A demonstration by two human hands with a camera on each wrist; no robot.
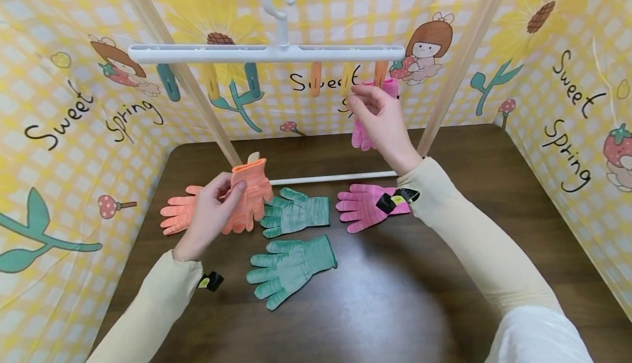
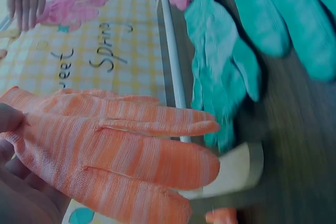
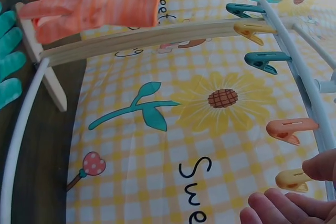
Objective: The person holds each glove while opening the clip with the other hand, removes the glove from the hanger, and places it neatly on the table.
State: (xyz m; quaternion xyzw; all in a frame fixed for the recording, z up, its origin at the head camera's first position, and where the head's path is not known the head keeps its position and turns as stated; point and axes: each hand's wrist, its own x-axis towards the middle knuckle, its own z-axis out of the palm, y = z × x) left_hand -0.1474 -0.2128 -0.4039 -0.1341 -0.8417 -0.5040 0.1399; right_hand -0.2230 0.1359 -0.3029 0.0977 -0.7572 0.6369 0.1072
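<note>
My left hand (image 1: pixel 212 212) pinches an orange striped glove (image 1: pixel 249 193) near its cuff; the fingers of the glove hang down. My right hand (image 1: pixel 382 119) is raised to a yellow clip (image 3: pixel 293 179) under the pale hanger (image 1: pixel 212 52). Thumb and fingertips are right at that clip, with the fingers loosely extended. Just behind this hand, a pink glove (image 1: pixel 362 135) hangs from an orange clip (image 1: pixel 381 72). Another orange glove (image 1: pixel 178 210) lies on the table beside my left hand, partly hidden by it.
Two green gloves (image 1: pixel 301 212) and a pink glove (image 1: pixel 362 206) lie on the dark table (image 1: pixel 395 308). Other clips (image 1: pixel 252 80) dangle from the hanger. A wooden stand (image 1: pixel 456 61) frames it, with a white lower bar (image 1: pixel 336 177). Patterned cloth (image 1: pixel 558 34) surrounds the table.
</note>
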